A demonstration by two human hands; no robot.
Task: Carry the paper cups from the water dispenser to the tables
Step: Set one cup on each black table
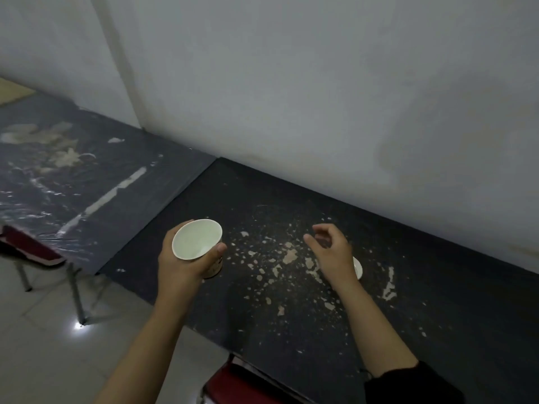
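– White paper, is it?
– Yes. Left hand (186, 258) fingers wrap one paper cup (197, 243) above the dark table (437, 287).
– And the other?
– Right hand (332, 252) fingers curl loose, holding nothing. A second cup (358, 268) sits on the table behind it. One left, I think.

**One head-worn view, angled down at a dark table**

There is a single camera, worn on the person's head, looking forward and steeply down. It sits close above the near black table (408, 287), whose far edge meets the white wall (320, 83) filling the upper frame. Both forearms reach in from the bottom edge, so the view is the wearer's own. The wide lens tilts the scene (the table edge runs diagonally) and takes in a second table (87, 170) and the floor (43, 345) at left.
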